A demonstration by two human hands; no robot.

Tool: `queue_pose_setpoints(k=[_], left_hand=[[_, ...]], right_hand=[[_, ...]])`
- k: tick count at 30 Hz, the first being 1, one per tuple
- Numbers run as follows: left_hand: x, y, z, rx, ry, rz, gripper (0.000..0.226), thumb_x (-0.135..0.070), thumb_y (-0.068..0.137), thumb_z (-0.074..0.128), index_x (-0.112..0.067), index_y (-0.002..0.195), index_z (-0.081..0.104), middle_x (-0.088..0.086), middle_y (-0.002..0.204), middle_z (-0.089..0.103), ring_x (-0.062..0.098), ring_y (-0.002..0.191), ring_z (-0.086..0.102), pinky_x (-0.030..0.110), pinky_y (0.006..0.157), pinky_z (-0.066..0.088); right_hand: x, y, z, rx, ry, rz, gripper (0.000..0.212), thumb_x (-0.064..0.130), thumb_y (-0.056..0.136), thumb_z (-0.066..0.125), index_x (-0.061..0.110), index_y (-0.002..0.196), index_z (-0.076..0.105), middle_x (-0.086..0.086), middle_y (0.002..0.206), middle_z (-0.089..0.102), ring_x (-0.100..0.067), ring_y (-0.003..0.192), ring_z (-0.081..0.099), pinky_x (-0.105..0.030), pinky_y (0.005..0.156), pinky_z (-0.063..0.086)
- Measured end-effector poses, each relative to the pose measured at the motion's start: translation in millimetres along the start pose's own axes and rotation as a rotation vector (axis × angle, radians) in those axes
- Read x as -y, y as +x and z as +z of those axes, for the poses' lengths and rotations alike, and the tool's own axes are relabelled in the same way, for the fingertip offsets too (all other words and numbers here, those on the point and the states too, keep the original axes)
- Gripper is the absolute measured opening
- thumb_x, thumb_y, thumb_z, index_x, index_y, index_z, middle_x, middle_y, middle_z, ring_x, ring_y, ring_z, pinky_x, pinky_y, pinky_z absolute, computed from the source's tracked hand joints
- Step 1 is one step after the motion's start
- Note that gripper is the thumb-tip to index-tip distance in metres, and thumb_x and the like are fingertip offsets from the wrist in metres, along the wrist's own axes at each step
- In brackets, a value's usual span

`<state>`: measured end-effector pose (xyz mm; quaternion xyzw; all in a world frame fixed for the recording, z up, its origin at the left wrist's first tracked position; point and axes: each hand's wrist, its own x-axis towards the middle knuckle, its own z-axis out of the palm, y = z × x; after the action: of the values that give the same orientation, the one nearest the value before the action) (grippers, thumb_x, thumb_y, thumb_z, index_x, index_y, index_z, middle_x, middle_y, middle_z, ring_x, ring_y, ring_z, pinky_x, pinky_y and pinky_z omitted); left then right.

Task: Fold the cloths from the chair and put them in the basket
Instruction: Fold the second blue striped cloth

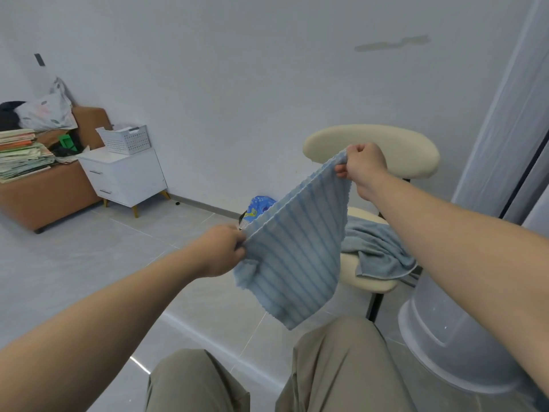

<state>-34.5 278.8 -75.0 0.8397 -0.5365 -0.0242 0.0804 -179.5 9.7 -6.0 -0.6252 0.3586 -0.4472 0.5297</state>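
Note:
A light blue ribbed cloth (297,251) hangs in the air in front of me, stretched between both hands. My left hand (221,251) pinches its lower left corner. My right hand (361,168) pinches the upper right corner, higher and farther away. Behind the cloth stands a cream chair (386,144) with a grey-blue towel (377,248) crumpled on its seat. A white perforated basket (124,139) sits on a white nightstand (124,176) at the far left wall.
A brown bench (44,197) stacked with papers and bags stands at far left. A blue patterned bag (258,206) lies on the floor behind the cloth. A pale round plastic base (445,337) stands at right. My knees in khaki trousers fill the bottom.

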Motion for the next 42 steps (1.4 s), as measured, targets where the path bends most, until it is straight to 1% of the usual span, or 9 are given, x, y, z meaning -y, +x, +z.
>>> queue_pose_setpoints(k=[4, 12, 16, 21, 26, 33, 35, 39, 42], left_hand=[[6, -5, -1, -0.008, 0.005, -0.039, 0.025, -0.026, 0.093, 0.051, -0.009, 0.076, 0.06, 0.001, 0.091, 0.053, 0.022, 0.08, 0.053, 0.032, 0.073, 0.045], [15, -12, -7, -0.137, 0.048, -0.001, 0.025, -0.025, 0.086, 0.06, -0.017, 0.065, 0.049, -0.001, 0.078, 0.052, 0.02, 0.071, 0.051, 0.03, 0.062, 0.039], [19, -11, -13, -0.248, -0.006, 0.052, 0.008, -0.015, 0.078, 0.067, -0.011, 0.076, 0.061, -0.003, 0.074, 0.055, 0.019, 0.071, 0.049, 0.03, 0.063, 0.035], [15, -7, -21, -0.414, -0.126, 0.089, 0.004, -0.016, 0.091, 0.063, -0.014, 0.088, 0.064, -0.004, 0.081, 0.061, 0.02, 0.078, 0.056, 0.032, 0.069, 0.042], [4, 0, -32, -0.575, -0.2, 0.113, 0.006, -0.017, 0.1, 0.054, -0.014, 0.101, 0.059, 0.0, 0.088, 0.064, 0.024, 0.08, 0.056, 0.034, 0.07, 0.042], [12, 28, -51, -0.39, 0.093, 0.013, 0.029, -0.029, 0.103, 0.043, -0.026, 0.132, 0.048, 0.007, 0.112, 0.069, 0.035, 0.1, 0.06, 0.041, 0.077, 0.049], [12, 38, -55, -0.354, 0.134, -0.036, 0.024, -0.027, 0.102, 0.045, -0.021, 0.12, 0.06, 0.006, 0.106, 0.07, 0.031, 0.094, 0.062, 0.037, 0.074, 0.047], [10, 61, -59, -0.345, -0.221, -0.196, 0.015, -0.023, 0.101, 0.048, -0.014, 0.098, 0.059, 0.003, 0.074, 0.069, 0.016, 0.053, 0.068, 0.03, 0.057, 0.049], [7, 86, -56, -0.337, -0.557, -0.302, 0.013, -0.019, 0.102, 0.049, -0.01, 0.099, 0.057, 0.009, 0.093, 0.067, 0.024, 0.055, 0.072, 0.031, 0.05, 0.055]], right_hand=[[1, 3, -5, -0.054, -0.013, 0.01, 0.022, 0.018, 0.106, 0.038, 0.016, 0.085, 0.043, -0.007, 0.077, 0.057, -0.012, 0.053, 0.056, -0.022, 0.05, 0.052], [-6, 12, -20, -0.147, -0.027, 0.061, 0.019, 0.018, 0.106, 0.038, 0.015, 0.088, 0.045, -0.007, 0.077, 0.057, -0.014, 0.053, 0.057, -0.027, 0.055, 0.054], [-11, 14, -29, -0.176, -0.026, 0.095, 0.013, 0.017, 0.106, 0.036, 0.01, 0.102, 0.046, -0.008, 0.077, 0.057, -0.015, 0.053, 0.056, -0.026, 0.052, 0.053], [-15, 19, -41, -0.234, 0.003, 0.177, 0.023, 0.015, 0.104, 0.035, 0.016, 0.082, 0.042, -0.01, 0.074, 0.055, -0.02, 0.05, 0.055, -0.032, 0.053, 0.051], [-22, 18, -56, -0.232, -0.008, 0.24, 0.021, 0.012, 0.101, 0.031, 0.017, 0.082, 0.04, -0.013, 0.073, 0.055, -0.026, 0.052, 0.056, -0.035, 0.055, 0.052], [-34, 19, -79, -0.013, 0.051, 0.202, 0.032, -0.013, 0.086, 0.036, 0.01, 0.107, 0.042, -0.015, 0.09, 0.047, -0.024, 0.062, 0.057, -0.032, 0.06, 0.053], [-34, 18, -83, 0.042, 0.021, 0.186, 0.039, -0.017, 0.082, 0.043, 0.006, 0.114, 0.044, -0.013, 0.091, 0.05, -0.023, 0.067, 0.058, -0.032, 0.068, 0.056], [-32, 20, -86, 0.081, -0.151, 0.095, 0.045, -0.02, 0.08, 0.056, 0.007, 0.115, 0.056, -0.011, 0.089, 0.058, -0.022, 0.068, 0.062, -0.032, 0.075, 0.06], [-31, 33, -88, 0.023, -0.175, 0.02, 0.028, -0.016, 0.08, 0.056, 0.002, 0.098, 0.067, -0.012, 0.08, 0.062, -0.021, 0.062, 0.063, -0.026, 0.063, 0.061]])
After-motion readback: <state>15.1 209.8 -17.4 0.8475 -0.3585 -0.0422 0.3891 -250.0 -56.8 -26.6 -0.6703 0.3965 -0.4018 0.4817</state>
